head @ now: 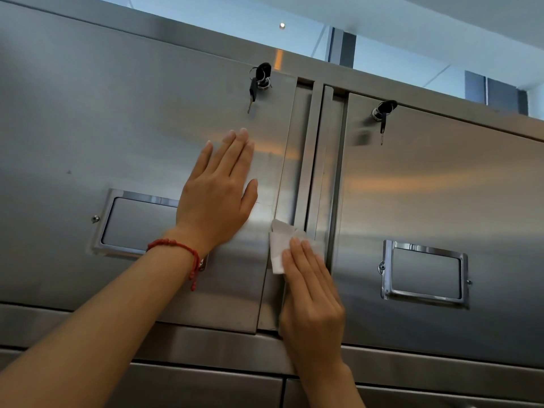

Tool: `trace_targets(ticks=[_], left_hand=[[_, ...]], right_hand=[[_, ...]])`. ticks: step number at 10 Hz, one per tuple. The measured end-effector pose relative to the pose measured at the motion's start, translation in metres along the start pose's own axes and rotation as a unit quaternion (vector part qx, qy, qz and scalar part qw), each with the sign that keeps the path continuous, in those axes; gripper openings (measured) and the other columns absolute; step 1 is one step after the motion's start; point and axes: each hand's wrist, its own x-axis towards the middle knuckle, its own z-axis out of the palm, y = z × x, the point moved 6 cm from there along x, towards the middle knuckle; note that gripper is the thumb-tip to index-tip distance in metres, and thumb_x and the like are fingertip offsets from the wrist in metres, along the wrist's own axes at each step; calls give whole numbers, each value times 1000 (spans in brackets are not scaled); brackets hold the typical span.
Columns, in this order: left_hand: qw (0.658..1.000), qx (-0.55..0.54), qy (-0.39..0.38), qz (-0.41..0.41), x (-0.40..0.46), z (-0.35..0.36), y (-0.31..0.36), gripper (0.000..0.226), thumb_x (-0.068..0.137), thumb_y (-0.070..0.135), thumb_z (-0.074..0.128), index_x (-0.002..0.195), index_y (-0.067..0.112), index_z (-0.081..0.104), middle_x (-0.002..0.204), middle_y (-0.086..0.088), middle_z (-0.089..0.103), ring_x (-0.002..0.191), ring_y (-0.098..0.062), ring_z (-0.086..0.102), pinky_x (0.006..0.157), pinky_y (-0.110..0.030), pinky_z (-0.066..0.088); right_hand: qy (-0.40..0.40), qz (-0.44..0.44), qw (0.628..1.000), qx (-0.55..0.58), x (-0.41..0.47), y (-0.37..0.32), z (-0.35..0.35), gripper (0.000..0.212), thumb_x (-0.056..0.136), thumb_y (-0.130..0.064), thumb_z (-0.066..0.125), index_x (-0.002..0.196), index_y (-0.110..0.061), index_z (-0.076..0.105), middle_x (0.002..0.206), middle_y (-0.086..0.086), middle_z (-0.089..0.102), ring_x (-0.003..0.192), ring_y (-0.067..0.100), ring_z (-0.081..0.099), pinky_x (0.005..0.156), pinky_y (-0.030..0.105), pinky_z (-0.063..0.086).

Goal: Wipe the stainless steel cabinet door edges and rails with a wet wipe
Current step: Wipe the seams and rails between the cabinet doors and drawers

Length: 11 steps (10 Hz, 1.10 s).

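Note:
Two stainless steel cabinet doors fill the view. My left hand (219, 195) lies flat, fingers spread a little, on the left door (117, 136); a red cord bracelet circles that wrist. My right hand (312, 295) presses a white wet wipe (279, 245) against the vertical edge rails (312, 160) between the left door and the right door (441, 184). The wipe sits at the lower part of the rails, partly under my fingers.
Each door has a lock with hanging keys, the left lock (260, 78) and the right lock (382, 111). Recessed label frames sit on the left door (129, 222) and the right door (425, 272). A horizontal bottom rail (206, 343) runs below, with more cabinet fronts under it.

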Motion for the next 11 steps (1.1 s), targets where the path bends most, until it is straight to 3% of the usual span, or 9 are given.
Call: trace_targets(ticks=[3, 6, 7, 10, 11], left_hand=[[1000, 0, 2, 1, 0, 0, 0, 61, 93, 35, 19, 143, 2, 30, 150, -15, 27, 141, -26, 21, 116, -42, 14], [1000, -6, 0, -1, 0, 0, 0, 62, 92, 35, 18, 143, 2, 30, 151, -15, 26, 141, -26, 21, 116, -43, 15], [1000, -5, 1, 1, 0, 1, 0, 62, 92, 36, 18, 143, 2, 30, 151, -15, 26, 141, -25, 20, 116, -43, 15], [1000, -2, -6, 1, 0, 1, -1, 63, 92, 36, 16, 144, 3, 28, 151, -15, 24, 142, -25, 18, 117, -42, 12], [1000, -4, 0, 1, 0, 1, 0, 62, 92, 35, 18, 143, 2, 30, 151, -15, 26, 141, -26, 20, 116, -42, 13]], right_hand=[[14, -9, 1000, 3, -10, -2, -2, 36, 73, 12, 58, 106, 4, 68, 119, 18, 61, 116, 31, 56, 92, 46, 51], [3, 1, 1000, 0, -25, -7, -5, 36, 74, 7, 64, 109, 1, 65, 120, 16, 60, 116, 30, 56, 92, 46, 51], [2, -5, 1000, -2, -17, -4, -3, 43, 64, 12, 69, 106, 3, 67, 118, 18, 61, 115, 31, 57, 90, 47, 51], [5, 2, 1000, 3, -30, -7, -6, 33, 78, 7, 58, 110, 1, 66, 121, 17, 60, 117, 29, 56, 94, 45, 50], [1, 0, 1000, -7, -21, -5, -4, 38, 70, 10, 68, 107, 3, 68, 119, 17, 61, 116, 30, 57, 92, 46, 51]])
